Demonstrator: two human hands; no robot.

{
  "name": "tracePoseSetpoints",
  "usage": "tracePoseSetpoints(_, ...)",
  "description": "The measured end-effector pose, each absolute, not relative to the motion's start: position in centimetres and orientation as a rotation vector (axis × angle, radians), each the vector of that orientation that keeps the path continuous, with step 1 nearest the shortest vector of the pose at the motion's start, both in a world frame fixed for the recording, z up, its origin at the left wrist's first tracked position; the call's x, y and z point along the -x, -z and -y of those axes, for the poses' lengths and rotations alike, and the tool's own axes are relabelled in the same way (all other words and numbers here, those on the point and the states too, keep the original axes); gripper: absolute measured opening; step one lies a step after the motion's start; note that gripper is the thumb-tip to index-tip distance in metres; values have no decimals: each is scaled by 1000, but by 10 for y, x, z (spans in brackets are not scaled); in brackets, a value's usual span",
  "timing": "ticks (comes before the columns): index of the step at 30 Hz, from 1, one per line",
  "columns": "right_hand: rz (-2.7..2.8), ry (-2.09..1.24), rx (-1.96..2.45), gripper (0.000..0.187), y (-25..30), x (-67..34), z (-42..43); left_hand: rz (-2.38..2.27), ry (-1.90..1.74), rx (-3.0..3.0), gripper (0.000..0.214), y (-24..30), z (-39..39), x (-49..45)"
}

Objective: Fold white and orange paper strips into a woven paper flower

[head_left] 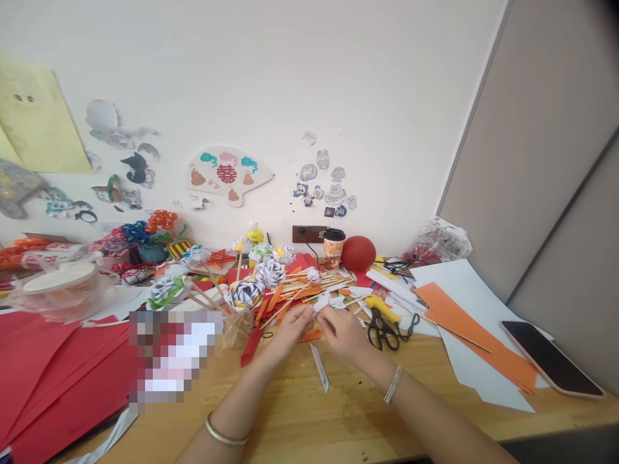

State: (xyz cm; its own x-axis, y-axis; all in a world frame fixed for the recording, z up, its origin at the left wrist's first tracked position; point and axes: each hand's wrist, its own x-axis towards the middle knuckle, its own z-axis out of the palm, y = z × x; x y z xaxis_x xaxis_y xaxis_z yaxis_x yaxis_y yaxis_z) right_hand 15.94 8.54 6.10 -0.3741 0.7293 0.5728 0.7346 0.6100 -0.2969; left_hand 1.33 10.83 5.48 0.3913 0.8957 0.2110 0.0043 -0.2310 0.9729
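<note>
Close together over the table, my left hand (291,327) and my right hand (343,332) both pinch a small piece of white paper (321,301). The fingertips partly cover this piece, so its full shape is hidden. On the wood just below them lies a narrow folded strip of white paper (319,368). Black-handled scissors (383,332) rest to the right of my right hand. Left of my left hand, rolled paper flowers (245,293) on sticks stand in a clear container (238,328). Wooden sticks (314,283) and orange paper scraps lie behind the hands.
Red paper sheets (62,380) cover the left side. White sheets (464,361), orange paper (476,332) and a phone (551,357) lie at the right. Toward the wall stand a lidded cup (333,250), a red balloon (358,253) and a plastic-wrapped tub (60,290).
</note>
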Motion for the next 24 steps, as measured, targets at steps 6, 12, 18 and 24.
tracePoseSetpoints(6, 2066, -305, 1086, 18, -55, -164, -86, -766, -1065, -1398, 41, -61, -101, -17)
tracePoseSetpoints(12, 1913, -890, 933, 23, -44, -174, -91, -716, -1042, -1380, 39, -54, -102, -16)
tracePoseSetpoints(18, 2261, -1262, 925, 21, -63, -199, -116, -690, -816, -1635, 45, -56, -101, -11)
tracePoseSetpoints(24, 3063, -936, 1019, 8, -116, -184, -158, -913, -657, -2202, 47, -48, -102, -13)
